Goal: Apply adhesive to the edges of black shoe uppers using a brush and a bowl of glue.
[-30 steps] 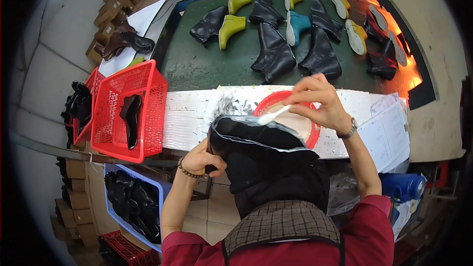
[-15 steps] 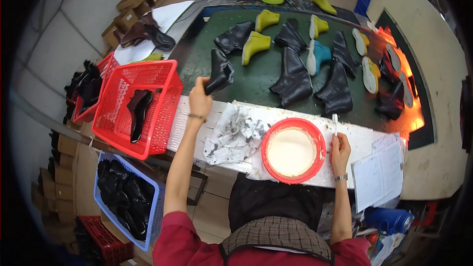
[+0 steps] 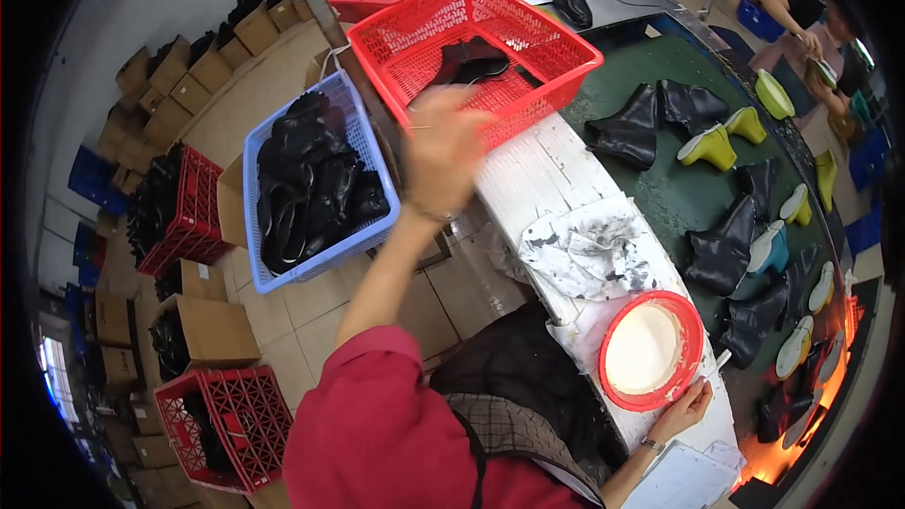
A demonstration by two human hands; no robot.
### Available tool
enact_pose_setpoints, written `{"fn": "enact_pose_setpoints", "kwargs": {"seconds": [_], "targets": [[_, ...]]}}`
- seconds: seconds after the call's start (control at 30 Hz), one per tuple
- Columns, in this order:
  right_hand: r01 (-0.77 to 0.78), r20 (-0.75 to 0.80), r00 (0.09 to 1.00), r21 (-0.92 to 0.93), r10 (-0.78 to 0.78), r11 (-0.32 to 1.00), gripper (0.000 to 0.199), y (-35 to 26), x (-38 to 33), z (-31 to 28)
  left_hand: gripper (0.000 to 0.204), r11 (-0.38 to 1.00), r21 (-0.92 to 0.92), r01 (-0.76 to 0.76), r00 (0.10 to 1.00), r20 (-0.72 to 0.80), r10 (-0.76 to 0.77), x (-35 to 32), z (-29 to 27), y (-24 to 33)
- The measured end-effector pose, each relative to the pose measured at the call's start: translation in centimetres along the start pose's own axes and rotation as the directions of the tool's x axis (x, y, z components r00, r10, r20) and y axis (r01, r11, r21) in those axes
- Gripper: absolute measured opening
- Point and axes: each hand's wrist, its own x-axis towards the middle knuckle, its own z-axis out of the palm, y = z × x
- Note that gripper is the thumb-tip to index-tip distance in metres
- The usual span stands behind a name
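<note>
Reaching left hand [image 3: 443,162] toward red basket [image 3: 556,42] at 12 o'clock.
Left grip blurred; cannot tell if released or clenched. A dark boot upper [image 3: 468,60] lies inside the basket. Right hand [image 3: 690,405] rests on the tabletop [image 3: 537,174], grasping a thin brush [image 3: 720,358] beside the red bowl [image 3: 650,351], 4 o'clock.

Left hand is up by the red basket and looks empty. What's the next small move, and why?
Probably lower the left hand into the red basket and take the dark boot upper lying there. That hand is blurred and seems empty, hovering at the basket's near edge, while the right hand rests beside the red glue bowl.
</note>
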Motion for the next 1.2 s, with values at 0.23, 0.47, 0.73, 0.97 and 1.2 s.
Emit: {"fn": "enact_pose_setpoints", "kwargs": {"seconds": [0.23,0.47,0.73,0.97,1.2], "targets": [[0.008,-0.041,0.999,0.008,-0.008,1.0,0.032,0.5,-0.3,-0.2,0.079,-0.035,0.796,0.605,0.21,-0.202,-0.956,-14.3,-20.5,-24.5],[-0.075,0.012,0.997,0.094,0.075,0.993,0.027,1.0,-0.4,-0.3,0.04,0.098,0.723,0.684,0.585,-0.464,-0.665,-14.9,-26.7,-25.1],[-0.042,-0.03,0.999,0.083,0.045,0.996,0.018,0.0,-0.4,0.3,0.026,0.944,0.312,-0.107,0.895,0.444,-0.045,7.7,-19.3,1.5],[-0.085,-0.021,0.996,0.097,0.088,0.992,0.021,-1.1,-0.6,0.3,0.015,0.557,-0.254,-0.791,0.021,0.898,0.44,2.6,0.8,10.6],[0.017,-0.038,0.999,-0.02,-0.017,1.0,0.021,-5.5,0.8,-2.9,0.05,0.643,-0.591,-0.487,0.316,0.567,0.761,-1.7,11.2,15.5]]}}
